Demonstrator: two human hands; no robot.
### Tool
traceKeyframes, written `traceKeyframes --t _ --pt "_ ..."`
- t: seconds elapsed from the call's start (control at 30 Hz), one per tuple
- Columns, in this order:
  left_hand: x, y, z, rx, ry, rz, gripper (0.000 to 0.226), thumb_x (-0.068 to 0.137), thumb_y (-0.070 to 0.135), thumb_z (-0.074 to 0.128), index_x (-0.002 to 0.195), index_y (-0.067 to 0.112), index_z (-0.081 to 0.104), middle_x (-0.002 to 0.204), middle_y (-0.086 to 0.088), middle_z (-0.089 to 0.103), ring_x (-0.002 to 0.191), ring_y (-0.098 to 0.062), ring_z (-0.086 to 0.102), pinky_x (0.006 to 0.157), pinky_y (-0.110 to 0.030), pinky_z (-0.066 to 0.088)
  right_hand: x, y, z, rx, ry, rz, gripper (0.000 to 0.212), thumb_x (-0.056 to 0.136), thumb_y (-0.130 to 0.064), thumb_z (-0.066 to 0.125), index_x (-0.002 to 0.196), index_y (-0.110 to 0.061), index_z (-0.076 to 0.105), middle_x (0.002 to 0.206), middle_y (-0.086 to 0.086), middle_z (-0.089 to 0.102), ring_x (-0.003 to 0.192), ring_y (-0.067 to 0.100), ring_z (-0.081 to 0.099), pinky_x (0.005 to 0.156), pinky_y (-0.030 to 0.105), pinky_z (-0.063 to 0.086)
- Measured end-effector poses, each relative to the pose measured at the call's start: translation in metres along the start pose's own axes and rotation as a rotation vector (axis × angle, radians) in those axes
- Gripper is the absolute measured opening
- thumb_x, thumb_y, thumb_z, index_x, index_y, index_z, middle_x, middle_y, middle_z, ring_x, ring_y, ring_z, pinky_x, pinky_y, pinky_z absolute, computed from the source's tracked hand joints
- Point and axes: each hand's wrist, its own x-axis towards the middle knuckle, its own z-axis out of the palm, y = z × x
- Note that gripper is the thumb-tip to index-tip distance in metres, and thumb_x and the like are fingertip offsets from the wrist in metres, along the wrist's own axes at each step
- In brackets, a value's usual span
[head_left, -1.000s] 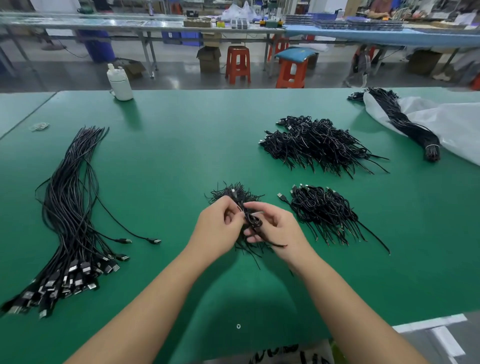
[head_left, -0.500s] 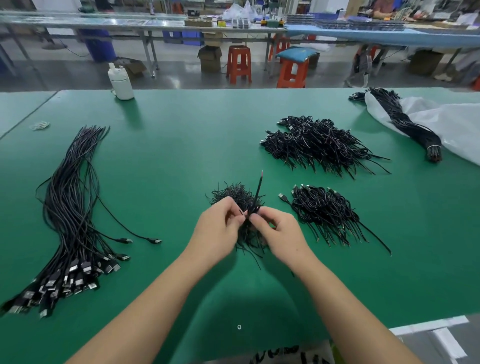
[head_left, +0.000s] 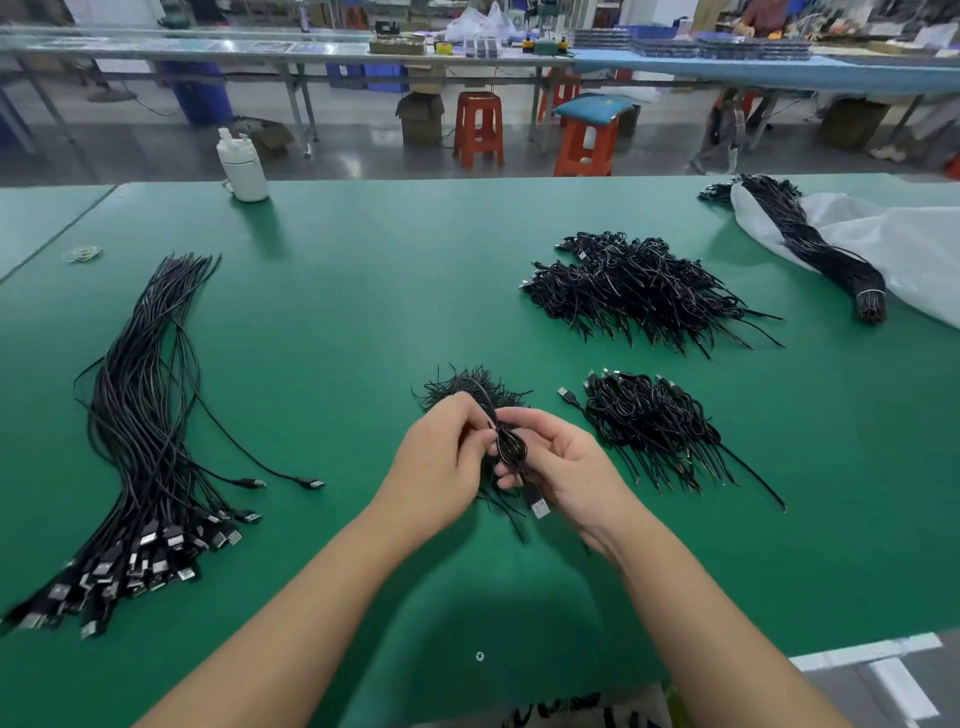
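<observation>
Black cable: folded into a short hank and held just above the green table, between both hands at the near middle. All clock bearings below are taken from this hank.
USB plug: hangs free at 5 o'clock below the hank, probably left out so that any binding goes round the middle only.
Left hand: fingers curled, thumb and fingertips pinching the top of the hank. Cannot tell whether a tie is also in the pinch.
Right hand: fingers curled round the lower loops, gripping them. Judged to be keeping the loops from springing open.
Tie pile: short black strands at 12 o'clock, partly under the hands. Likely kept there so one can be picked up without a reach.
Small coiled heap: at 2 o'clock, near the right hand, plugs all toward the far end. Looks like the drop spot for finished hanks.
Large coiled heap: farther out at 1 o'clock, well apart from the hands. Probably earlier output pushed clear.
Loose cables: long and uncoiled at 9 o'clock, plugs bunched at the near end. Seemingly the supply, laid straight so that one pulls out cleanly.
Banded bundle: at 2 o'clock, far off, lying on a white bag.
White bottle: upright at 11 o'clock, by the far edge.
</observation>
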Motion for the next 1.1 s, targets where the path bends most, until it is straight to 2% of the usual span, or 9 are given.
traceKeyframes --t 0.13,0.23,0.4,0.47,0.53,0.7,0.83,0.97,1.1 --pt "0.008 -0.001 -0.001 -0.224 -0.094 -0.246 0.012 0.094 0.011 0.061 0.083 0.015 0.058 0.066 0.001 0.058 0.060 -0.011 0.047 0.061 -0.026 0.040 -0.002 -0.004 -0.005 -0.089 -0.037 -0.091 0.047 0.088 0.005 0.065 0.133 -0.008 0.054 0.085 0.007 0.067 0.077 0.020 0.066 0.081 0.030 0.056" --pt "0.010 -0.001 -0.003 -0.256 -0.112 -0.249 0.012 0.093 0.009 0.062 0.082 0.013 0.058 0.065 0.004 0.056 0.060 -0.012 0.045 0.060 -0.027 0.039 -0.005 -0.007 -0.002 -0.256 -0.003 -0.162 0.036 0.089 0.008 0.063 0.122 -0.007 0.063 0.074 -0.007 0.065 0.065 0.007 0.061 0.067 0.015 0.049" --pt "0.004 0.003 -0.003 0.006 -0.036 0.018 0.021 0.090 0.003 0.058 0.080 0.019 0.049 0.076 0.006 0.055 0.070 -0.005 0.047 0.065 -0.021 0.038 -0.002 -0.006 0.000 -0.517 0.174 -0.208 0.014 0.090 -0.008 0.069 0.103 -0.008 0.075 0.089 -0.002 0.061 0.066 0.004 0.054 0.068 0.021 0.046" --pt "0.003 0.005 -0.001 0.121 0.000 0.146 0.019 0.088 -0.002 0.056 0.082 0.015 0.049 0.081 0.004 0.051 0.076 -0.013 0.046 0.070 -0.027 0.039 -0.001 -0.005 0.002 -0.484 0.174 -0.172 0.011 0.094 -0.012 0.065 0.098 -0.007 0.074 0.075 -0.008 0.061 0.053 0.001 0.051 0.058 0.015 0.042" --pt "0.003 0.005 0.001 0.269 0.010 0.272 0.017 0.085 -0.005 0.050 0.081 0.012 0.050 0.082 -0.001 0.049 0.077 -0.022 0.044 0.070 -0.033 0.039 -0.002 -0.004 0.002 -0.467 0.149 -0.105 0.019 0.098 -0.017 0.059 0.091 -0.008 0.074 0.058 -0.003 0.054 0.047 0.007 0.046 0.054 0.018 0.039" --pt "0.001 0.003 -0.002 0.545 -0.026 0.579 0.023 0.069 -0.001 0.035 0.079 0.010 0.053 0.079 -0.006 0.051 0.072 -0.027 0.044 0.066 -0.037 0.040 -0.003 -0.007 -0.006 -0.420 0.045 0.003 0.035 0.101 -0.021 0.054 0.072 -0.006 0.064 0.061 0.004 0.055 0.056 0.022 0.045 0.060 0.035 0.036" --pt "0.001 0.002 0.000 0.587 0.017 0.631 0.025 0.074 -0.001 0.036 0.080 0.008 0.059 0.080 -0.008 0.055 0.071 -0.030 0.049 0.066 -0.040 0.043 -0.002 -0.012 -0.008 -0.376 -0.002 0.021 0.041 0.101 -0.022 0.054 0.062 -0.021 0.066 0.066 0.003 0.060 0.054 0.021 0.048 0.056 0.026 0.041" --pt "0.001 -0.006 0.007 0.594 0.086 0.642 0.021 0.081 -0.004 0.045 0.084 0.007 0.062 0.084 -0.009 0.058 0.074 -0.030 0.052 0.068 -0.040 0.044 0.001 -0.010 -0.015 -0.382 0.017 0.053 0.028 0.099 -0.029 0.058 0.086 -0.012 0.075 0.074 0.013 0.053 0.053 0.018 0.046 0.063 0.031 0.041" --pt "0.003 -0.031 0.020 0.515 0.127 0.544 0.010 0.095 0.017 0.060 0.102 0.011 0.064 0.097 -0.005 0.062 0.088 -0.025 0.056 0.077 -0.037 0.046 0.005 -0.008 -0.022 -0.450 0.077 0.068 0.026 0.098 -0.030 0.060 0.089 -0.012 0.076 0.081 0.015 0.071 0.057 0.018 0.051 0.057 0.028 0.045"
